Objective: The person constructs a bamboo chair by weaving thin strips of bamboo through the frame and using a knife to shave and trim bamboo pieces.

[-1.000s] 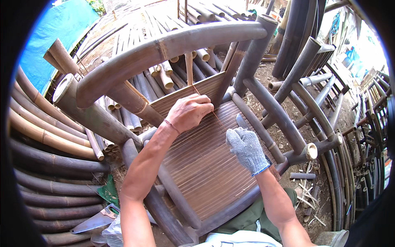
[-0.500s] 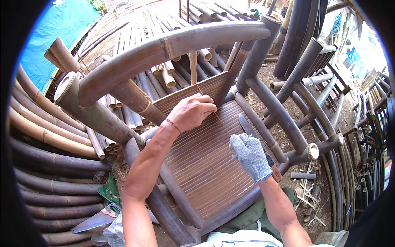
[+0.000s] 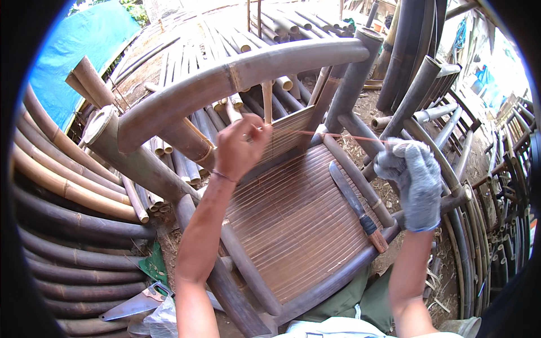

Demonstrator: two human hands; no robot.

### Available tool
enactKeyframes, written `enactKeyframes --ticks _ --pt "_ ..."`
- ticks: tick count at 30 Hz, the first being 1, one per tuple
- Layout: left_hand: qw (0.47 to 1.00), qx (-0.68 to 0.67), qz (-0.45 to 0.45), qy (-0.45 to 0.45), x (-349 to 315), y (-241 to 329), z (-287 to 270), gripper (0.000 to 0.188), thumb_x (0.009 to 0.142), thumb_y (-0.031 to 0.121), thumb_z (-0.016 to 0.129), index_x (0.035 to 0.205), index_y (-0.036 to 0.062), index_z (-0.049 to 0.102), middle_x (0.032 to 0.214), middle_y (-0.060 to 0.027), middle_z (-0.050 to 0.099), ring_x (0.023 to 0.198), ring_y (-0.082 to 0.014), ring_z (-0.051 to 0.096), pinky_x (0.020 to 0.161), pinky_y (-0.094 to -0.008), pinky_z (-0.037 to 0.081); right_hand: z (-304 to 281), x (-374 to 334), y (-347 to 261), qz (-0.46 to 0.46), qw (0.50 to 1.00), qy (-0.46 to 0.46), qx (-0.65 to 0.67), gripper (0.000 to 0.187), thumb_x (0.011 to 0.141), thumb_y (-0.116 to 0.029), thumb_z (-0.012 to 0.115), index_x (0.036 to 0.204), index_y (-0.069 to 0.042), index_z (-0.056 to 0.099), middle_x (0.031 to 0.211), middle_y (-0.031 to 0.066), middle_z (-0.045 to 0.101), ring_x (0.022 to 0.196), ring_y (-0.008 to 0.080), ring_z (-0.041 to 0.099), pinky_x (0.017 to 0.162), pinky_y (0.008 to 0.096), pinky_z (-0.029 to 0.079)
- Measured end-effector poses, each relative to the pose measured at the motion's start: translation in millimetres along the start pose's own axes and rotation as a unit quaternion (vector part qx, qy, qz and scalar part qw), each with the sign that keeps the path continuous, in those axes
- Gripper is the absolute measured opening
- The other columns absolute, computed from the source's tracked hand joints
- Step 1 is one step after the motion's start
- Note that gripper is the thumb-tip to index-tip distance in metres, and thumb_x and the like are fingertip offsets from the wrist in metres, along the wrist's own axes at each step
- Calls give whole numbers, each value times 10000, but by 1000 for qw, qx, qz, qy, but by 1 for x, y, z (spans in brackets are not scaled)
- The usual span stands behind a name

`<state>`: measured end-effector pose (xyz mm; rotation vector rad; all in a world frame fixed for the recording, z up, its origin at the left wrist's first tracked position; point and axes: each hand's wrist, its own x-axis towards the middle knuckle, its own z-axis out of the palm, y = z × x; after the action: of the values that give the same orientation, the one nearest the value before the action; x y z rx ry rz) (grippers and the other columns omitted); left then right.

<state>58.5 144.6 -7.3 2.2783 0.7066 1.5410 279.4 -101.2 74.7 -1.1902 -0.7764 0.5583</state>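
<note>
Now the gloved right hand (image 3: 414, 177) pinches red string (image 3: 345, 136), pulled straight past the back right corner of the chair seat (image 3: 287, 242). The left hand (image 3: 242, 146) is curled; I can't tell what it holds.

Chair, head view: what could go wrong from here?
1. The knife lies on the seat with its blade bare; a lowered hand might get cut, and the left hand has no glove.
2. The thin cord looks taut at the gloved right hand; a hard pull might snap it.
</note>
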Motion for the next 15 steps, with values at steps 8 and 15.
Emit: enactKeyframes --ticks 8,15 --pt "997 -58 -30 -41 -3 -14 -5 268 989 256 716 903 3 735 758 -114 705 715 -178 718 637 -327 529 -158 -37 22 -11 813 -308 -494 205 895 -238 754 934 -38 738 663 59 644 591 141 645 562 308 523" --pt "989 -9 59 -132 5 3 -3 262 954 240 731 814 24 688 709 -130 606 629 -309 598 612 -372 476 -541 -144 -89 238 389 -300 -838 308 955 -273 553 805 -88 746 808 147 746 718 276 740 642 417 575"
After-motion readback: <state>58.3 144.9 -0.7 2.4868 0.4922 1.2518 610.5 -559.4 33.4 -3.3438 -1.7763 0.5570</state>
